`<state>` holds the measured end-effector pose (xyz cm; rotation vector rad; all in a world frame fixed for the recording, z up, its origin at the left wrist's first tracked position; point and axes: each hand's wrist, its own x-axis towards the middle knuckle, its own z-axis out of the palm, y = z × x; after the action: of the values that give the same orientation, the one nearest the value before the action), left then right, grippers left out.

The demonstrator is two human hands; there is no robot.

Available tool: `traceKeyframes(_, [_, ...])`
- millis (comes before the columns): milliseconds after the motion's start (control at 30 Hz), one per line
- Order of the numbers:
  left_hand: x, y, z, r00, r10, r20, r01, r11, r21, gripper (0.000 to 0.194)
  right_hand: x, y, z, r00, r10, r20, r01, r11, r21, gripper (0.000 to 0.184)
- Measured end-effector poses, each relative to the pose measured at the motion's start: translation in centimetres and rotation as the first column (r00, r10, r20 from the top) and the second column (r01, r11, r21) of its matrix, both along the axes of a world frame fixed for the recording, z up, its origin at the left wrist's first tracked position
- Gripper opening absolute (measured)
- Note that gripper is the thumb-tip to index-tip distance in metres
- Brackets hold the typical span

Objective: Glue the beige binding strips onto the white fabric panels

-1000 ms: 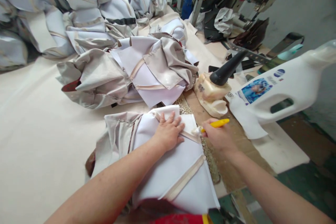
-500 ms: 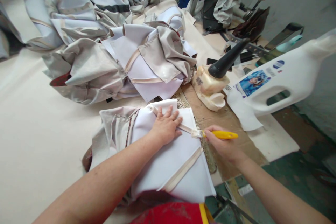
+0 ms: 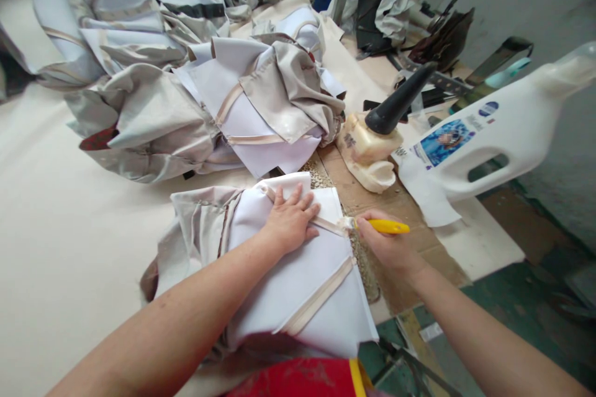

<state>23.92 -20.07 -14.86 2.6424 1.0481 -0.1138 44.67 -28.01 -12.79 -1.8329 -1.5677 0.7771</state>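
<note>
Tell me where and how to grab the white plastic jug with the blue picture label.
Grip the white plastic jug by its built-in handle bar, probably best from the near side, fingers curled through the oblong opening. That opening shows clear, and the bar runs along the jug's near edge. The jug lies tilted, neck pointing up and right, so the bar seems the easier hold.

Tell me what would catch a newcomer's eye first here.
Probably the yellow-handled brush in the right hand, its bristles at the white piece's right edge, while the left hand lies flat on that white piece. Next, the big white jug at the right, then the heap of pale pieces at the upper left.
</note>
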Motion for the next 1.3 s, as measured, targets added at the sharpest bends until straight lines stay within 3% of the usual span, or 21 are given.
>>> traceKeyframes(200, [0.0, -0.1, -0.2, 1.000, 0.006, 0.012, -0.006, 1.000, 0.023, 0.056, -0.4, 7.1, -1.7, 0.980, -0.176, -0.094, 0.182, 0.981, 0.063, 0.018])
traceKeyframes(300, [0.0, -0.2, -0.3, 1.000, 0.009, 0.024, -0.010, 0.999, 0.030, 0.056, -0.8, 8.4, -1.9, 0.978, -0.182, -0.098, 0.189, 0.980, 0.065, 0.018])
traceKeyframes(367, [0.0, -0.2, -0.3, 0.999, 0.014, 0.029, -0.015, 0.999, 0.030, 0.056, -0.9, 6.8, -1.6, 0.980, -0.168, -0.106, 0.171, 0.985, 0.022, 0.018])
traceKeyframes(533, [0.0, -0.1, -0.4, 1.000, 0.012, 0.024, -0.012, 1.000, -0.003, 0.057, -0.7, -2.0, 0.7, 0.990, -0.117, -0.077, 0.107, 0.987, -0.122, 0.020])
traceKeyframes(633, [0.1, 0.0, -0.6, 1.000, 0.010, 0.027, -0.010, 1.000, -0.002, 0.058, -0.3, -5.0, 1.4, 0.997, -0.068, -0.031, 0.063, 0.989, -0.135, 0.023])
traceKeyframes(733, [0.1, 0.0, -0.8, 1.000, 0.012, 0.026, -0.013, 1.000, 0.018, 0.058, 0.0, -4.8, 0.8, 1.000, 0.015, 0.000, -0.015, 0.999, -0.051, 0.023])
traceKeyframes(867, [0.1, -0.1, -0.8, 1.000, 0.012, 0.015, -0.013, 0.999, 0.035, 0.056, 0.2, -3.6, -0.2, 0.998, -0.066, 0.017, 0.066, 0.997, 0.036, 0.023])
traceKeyframes(933, [0.1, -0.1, -0.9, 1.000, 0.011, 0.016, -0.011, 0.999, 0.043, 0.056, 0.0, -4.3, -0.1, 0.998, -0.062, 0.009, 0.061, 0.998, 0.007, 0.023])
traceKeyframes(1067, [0.3, 0.1, -0.4, 1.000, 0.010, -0.007, -0.010, 1.000, 0.029, 0.056, -0.3, -6.9, 1.0, 0.997, -0.026, -0.066, 0.013, 0.983, -0.185, 0.025])
traceKeyframes(1133, [0.6, -0.2, 0.8, 0.999, 0.021, -0.033, -0.020, 1.000, 0.013, 0.054, -0.4, -7.5, 1.5, 0.992, -0.077, -0.102, 0.052, 0.971, -0.232, 0.023])
traceKeyframes(1200, [0.9, -1.3, 2.6, 0.999, 0.023, -0.036, -0.023, 1.000, 0.014, 0.048, -0.4, -7.2, 1.5, 0.986, -0.131, -0.106, 0.109, 0.974, -0.197, 0.023])
traceKeyframes(1300, [1.0, -4.1, 5.4, 0.990, -0.138, -0.022, 0.135, 0.984, -0.117, 0.033, -0.2, -6.0, 0.8, 0.992, -0.107, -0.071, 0.100, 0.990, -0.095, 0.023])
